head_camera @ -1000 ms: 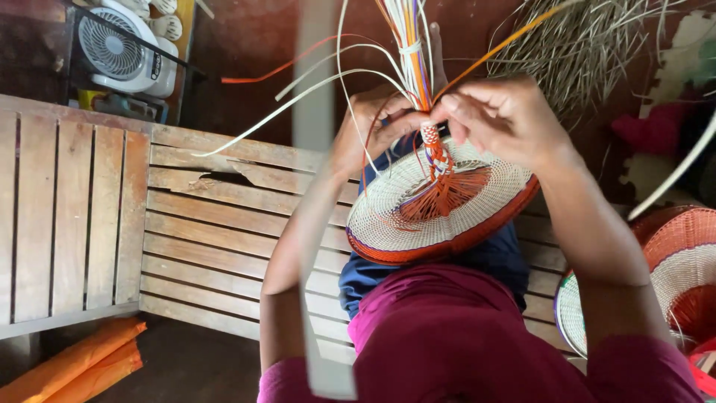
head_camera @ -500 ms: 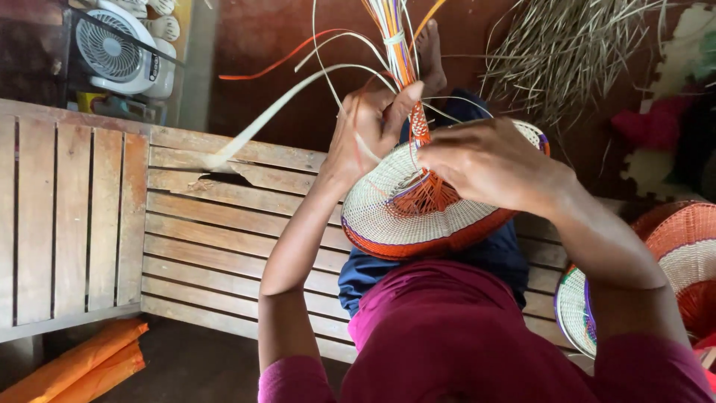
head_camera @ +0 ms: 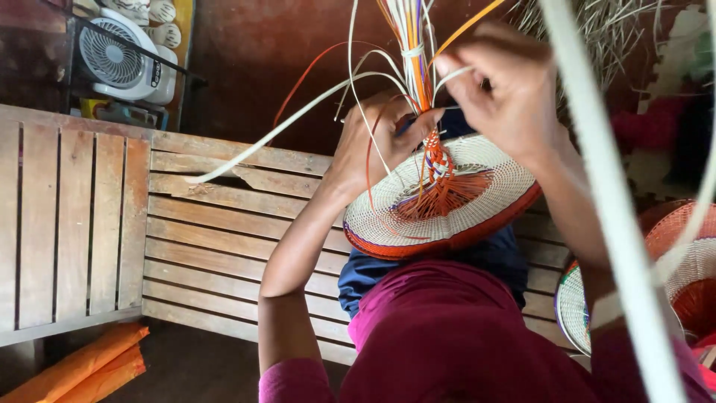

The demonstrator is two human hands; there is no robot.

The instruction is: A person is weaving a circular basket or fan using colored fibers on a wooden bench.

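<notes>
A round woven basket piece [head_camera: 477, 198], cream with an orange rim and an orange centre, rests on my lap. From its middle rises a bundle of orange, white and purple weaving strands [head_camera: 414, 45]. My left hand [head_camera: 377, 145] grips the braided stem of the bundle just above the basket. My right hand [head_camera: 507, 93] is raised beside the bundle and pinches a white strand [head_camera: 455, 75] that runs to it. A long pale strip [head_camera: 283, 130] arcs out to the left over the bench.
A slatted wooden bench [head_camera: 186, 224] runs under me. A small white fan [head_camera: 112, 56] stands at the top left. Orange rolled material [head_camera: 82, 366] lies on the floor. Other woven pieces [head_camera: 686, 261] sit at my right, with dry fibre bundles [head_camera: 604, 30] above.
My right hand has lifted off the basket and now pulls a white strand by the bundle. The left hand has stayed on the braided stem. The basket shifted slightly right.
</notes>
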